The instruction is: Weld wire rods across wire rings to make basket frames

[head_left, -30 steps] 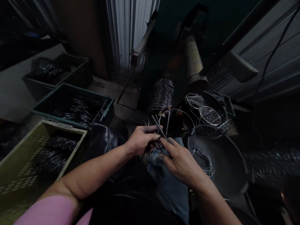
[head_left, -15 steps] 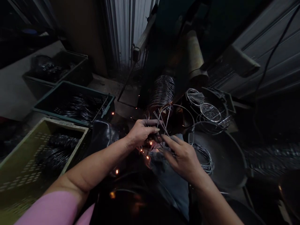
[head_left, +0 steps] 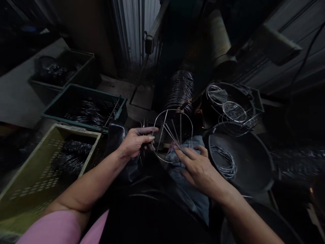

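Note:
My left hand (head_left: pixel 137 141) is closed, thumb and index finger pinching the left edge of a thin wire ring (head_left: pixel 192 129). A straight wire crosses inside the ring. Several thin wire ends (head_left: pixel 143 125) stick out around the same hand's fingers. My right hand (head_left: pixel 196 164) has a few straight wire rods (head_left: pixel 173 135) at its fingertips, fanned out upward and to the left. Its thumb is partly hidden below the palm. Behind the ring stands a stack of dark coiled wire rings (head_left: pixel 180 89). Blue denim cloth (head_left: pixel 196 200) lies beneath my right hand.
A yellow crate (head_left: pixel 33 162) and a green crate (head_left: pixel 76 127) with dark wire pieces stand at left, another crate (head_left: pixel 88 59) behind. At right, a dark basin (head_left: pixel 254 162) holds a wire coil (head_left: pixel 224 164); wire racks (head_left: pixel 235 112) lie beyond. A machine cylinder (head_left: pixel 219 37) rises behind.
The orange sparks around my hands are gone. My left hand has moved left, away from my right, and the wire ring now stands between them. The view has shifted slightly.

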The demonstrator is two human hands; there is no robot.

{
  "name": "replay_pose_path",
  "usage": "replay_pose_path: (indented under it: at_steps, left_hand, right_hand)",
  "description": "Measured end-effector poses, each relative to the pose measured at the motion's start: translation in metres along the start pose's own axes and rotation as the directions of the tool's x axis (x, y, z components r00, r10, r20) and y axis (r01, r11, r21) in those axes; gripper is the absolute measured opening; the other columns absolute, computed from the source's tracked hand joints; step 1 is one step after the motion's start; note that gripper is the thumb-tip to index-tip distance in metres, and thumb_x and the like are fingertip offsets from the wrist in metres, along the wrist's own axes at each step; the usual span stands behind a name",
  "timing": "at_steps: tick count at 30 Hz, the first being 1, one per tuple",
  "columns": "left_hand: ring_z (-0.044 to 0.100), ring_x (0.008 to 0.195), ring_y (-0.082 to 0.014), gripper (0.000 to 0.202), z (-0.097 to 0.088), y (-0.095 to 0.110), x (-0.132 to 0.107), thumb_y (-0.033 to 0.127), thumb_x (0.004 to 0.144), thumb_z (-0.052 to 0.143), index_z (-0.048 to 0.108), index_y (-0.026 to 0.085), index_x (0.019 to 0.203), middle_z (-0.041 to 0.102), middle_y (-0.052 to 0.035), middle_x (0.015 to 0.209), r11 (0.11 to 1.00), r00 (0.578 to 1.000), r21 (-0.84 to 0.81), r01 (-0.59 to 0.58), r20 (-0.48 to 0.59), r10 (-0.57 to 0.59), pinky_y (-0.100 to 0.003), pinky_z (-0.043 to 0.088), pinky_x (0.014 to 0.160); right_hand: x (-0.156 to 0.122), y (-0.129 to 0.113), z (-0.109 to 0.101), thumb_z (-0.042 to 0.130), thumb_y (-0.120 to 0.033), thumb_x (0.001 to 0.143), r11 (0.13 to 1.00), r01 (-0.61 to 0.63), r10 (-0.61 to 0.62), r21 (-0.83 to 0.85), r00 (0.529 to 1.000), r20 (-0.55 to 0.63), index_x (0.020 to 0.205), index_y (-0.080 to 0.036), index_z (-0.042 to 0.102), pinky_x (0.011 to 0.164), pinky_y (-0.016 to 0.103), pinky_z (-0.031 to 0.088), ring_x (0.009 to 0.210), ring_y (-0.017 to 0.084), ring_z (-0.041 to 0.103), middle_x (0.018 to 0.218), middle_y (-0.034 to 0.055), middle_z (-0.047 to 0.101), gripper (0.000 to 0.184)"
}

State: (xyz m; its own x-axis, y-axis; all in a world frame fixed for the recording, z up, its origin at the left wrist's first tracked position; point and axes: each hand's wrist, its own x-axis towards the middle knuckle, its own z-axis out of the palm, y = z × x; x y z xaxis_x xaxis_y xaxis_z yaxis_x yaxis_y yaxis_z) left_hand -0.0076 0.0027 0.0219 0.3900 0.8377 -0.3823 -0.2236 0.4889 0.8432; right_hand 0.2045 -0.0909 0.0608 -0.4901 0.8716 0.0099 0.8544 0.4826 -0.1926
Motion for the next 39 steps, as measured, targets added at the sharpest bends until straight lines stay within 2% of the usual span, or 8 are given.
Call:
replay_pose_path:
  at_steps: [3,9,22,27,32,39]
  left_hand:
    - [0.058,0.046,-0.0108,0.039,-0.003,-0.001,-0.001,0.016,0.064,0.069,0.066,0.012,0.103,0.065,-0.003,0.062,1.0,1.0,-0.021,0.006,0.006,-0.006,-0.019,0.042,0.041]
    - [0.059,0.046,-0.0116,0.039,-0.003,0.001,-0.004,0.015,0.063,0.07,0.066,0.012,0.102,0.066,-0.0036,0.061,0.999,0.999,-0.019,0.028,0.02,-0.028,-0.019,0.044,0.041]
    - [0.06,0.047,-0.0126,0.04,0.0,0.009,0.009,0.016,0.064,0.069,0.065,0.012,0.104,0.067,-0.0052,0.064,1.0,1.0,-0.01,-0.009,0.003,0.009,-0.019,0.041,0.042]
    - [0.06,0.045,-0.0127,0.039,0.004,0.014,0.017,0.016,0.064,0.068,0.066,0.012,0.103,0.065,-0.0041,0.06,1.0,1.0,-0.026,-0.015,0.004,0.015,-0.018,0.038,0.039]
    - [0.06,0.046,-0.012,0.038,0.008,0.02,0.023,0.016,0.064,0.068,0.066,0.013,0.102,0.065,-0.0031,0.06,0.999,1.0,-0.035,-0.008,-0.005,0.008,-0.018,0.041,0.042]
    - [0.061,0.045,-0.0133,0.037,0.013,0.024,0.025,0.015,0.066,0.066,0.066,0.014,0.103,0.065,-0.0035,0.057,1.0,1.0,-0.029,0.001,0.021,0.0,-0.016,0.035,0.038]
  right_hand:
    - [0.004,-0.001,0.003,0.053,-0.019,0.081,1.0,-0.015,0.015,-0.014,0.999,-0.035,0.121,-0.015,0.048,0.092,0.045,0.022,0.094,0.022,0.055,0.102,0.0092,0.061,0.041]
    - [0.008,0.005,0.01,0.058,-0.022,0.08,0.996,0.013,-0.019,-0.088,0.998,-0.067,0.112,-0.016,0.055,0.082,0.04,0.027,0.088,0.022,0.054,0.09,0.007,0.063,0.033]
    - [0.023,0.02,-0.006,0.059,-0.024,0.08,0.991,0.027,-0.028,-0.134,1.0,-0.006,0.111,-0.017,0.055,0.081,0.039,0.028,0.09,0.023,0.053,0.094,0.0076,0.063,0.031]
    - [0.03,0.03,-0.018,0.062,-0.026,0.079,0.987,0.052,-0.049,-0.15,0.999,0.021,0.112,-0.017,0.055,0.075,0.036,0.029,0.086,0.021,0.054,0.089,0.0059,0.063,0.035]
    - [0.037,0.037,-0.03,0.061,-0.028,0.08,0.985,0.064,-0.056,-0.158,0.997,0.058,0.112,-0.018,0.055,0.075,0.035,0.028,0.085,0.02,0.054,0.088,0.0056,0.062,0.034]
    - [0.038,0.043,-0.038,0.059,-0.033,0.081,0.991,0.062,-0.052,-0.12,0.995,0.087,0.113,-0.016,0.054,0.073,0.034,0.029,0.084,0.02,0.055,0.089,0.0064,0.063,0.036]
